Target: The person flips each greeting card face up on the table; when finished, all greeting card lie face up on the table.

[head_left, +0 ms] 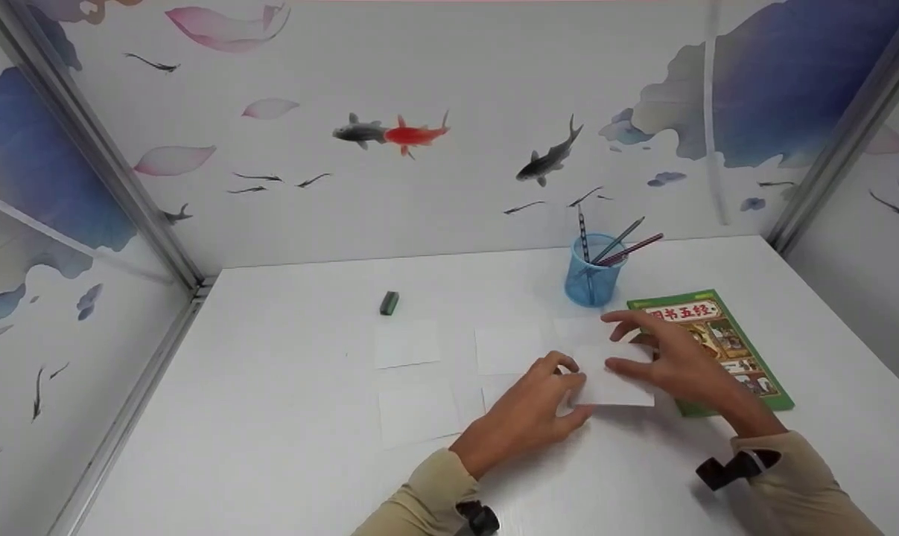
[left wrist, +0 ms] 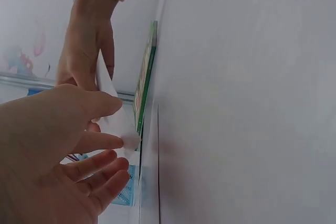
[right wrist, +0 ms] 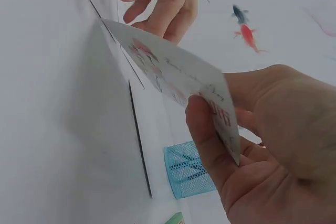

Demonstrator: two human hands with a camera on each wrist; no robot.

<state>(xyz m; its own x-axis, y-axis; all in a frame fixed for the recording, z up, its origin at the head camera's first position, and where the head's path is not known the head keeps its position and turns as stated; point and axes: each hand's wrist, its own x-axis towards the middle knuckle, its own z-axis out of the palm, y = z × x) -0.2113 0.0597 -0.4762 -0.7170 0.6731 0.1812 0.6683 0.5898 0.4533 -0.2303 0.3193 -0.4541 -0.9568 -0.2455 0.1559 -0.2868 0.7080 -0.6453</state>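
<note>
Card (head_left: 607,388) is clamped between fingers of right hand (head_left: 671,361), left of book (head_left: 751,350). Left hand (head_left: 529,409) has fingers apart.

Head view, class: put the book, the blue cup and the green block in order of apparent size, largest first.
1. Book, though the right hand partly covers it
2. Blue cup
3. Green block
</note>
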